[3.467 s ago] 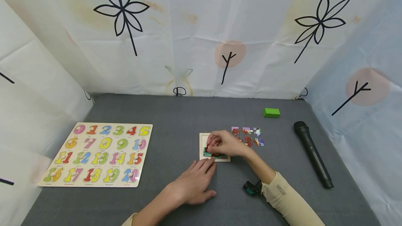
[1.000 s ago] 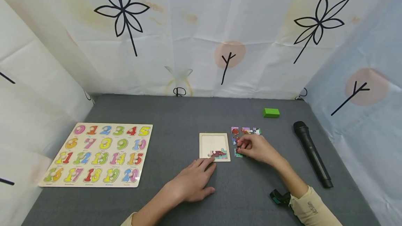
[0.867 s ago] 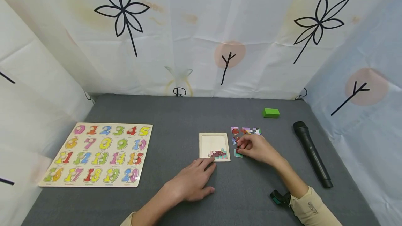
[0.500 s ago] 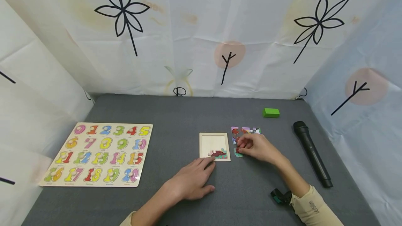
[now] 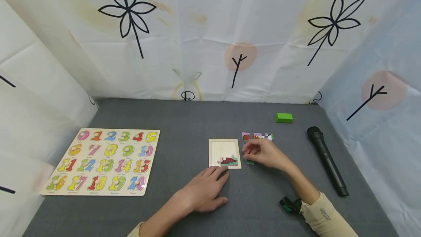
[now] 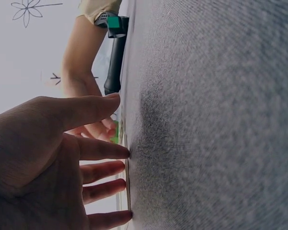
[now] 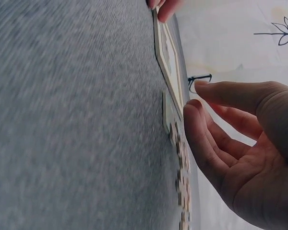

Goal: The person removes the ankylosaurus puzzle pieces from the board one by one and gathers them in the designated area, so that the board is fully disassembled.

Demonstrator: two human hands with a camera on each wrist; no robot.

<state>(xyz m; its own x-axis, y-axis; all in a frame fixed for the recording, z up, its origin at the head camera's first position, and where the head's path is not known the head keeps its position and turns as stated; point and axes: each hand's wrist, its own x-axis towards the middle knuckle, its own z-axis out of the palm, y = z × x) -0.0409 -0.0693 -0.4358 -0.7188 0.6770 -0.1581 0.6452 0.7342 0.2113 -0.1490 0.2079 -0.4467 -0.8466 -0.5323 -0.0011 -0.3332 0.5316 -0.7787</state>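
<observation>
My left hand (image 5: 205, 189) lies with fingers spread and its fingertips at the near edge of a small wooden puzzle tray (image 5: 225, 140). Joined jigsaw pieces (image 5: 229, 161), dark red and teal, sit in the tray's lower right part. To the right of the tray hovers my right hand (image 5: 263, 153), over loose jigsaw pieces (image 5: 258, 135). Its fingers are loosely bent; in the right wrist view the thumb (image 7: 230, 93) and index finger stand slightly apart, and no piece shows between them. A teal loose piece (image 5: 250, 162) shows just below that hand, which covers several others.
A number puzzle board (image 5: 102, 162) lies at the left of the grey table (image 5: 184, 123). At the right are a black microphone (image 5: 327, 160) and a green block (image 5: 284, 117). White patterned cloth (image 5: 197, 28) hangs around the back and sides.
My right hand went from the tray to the loose pieces, then lately shifted slightly left and lifted off the piece it was touching. My left hand stays at the tray's near edge.
</observation>
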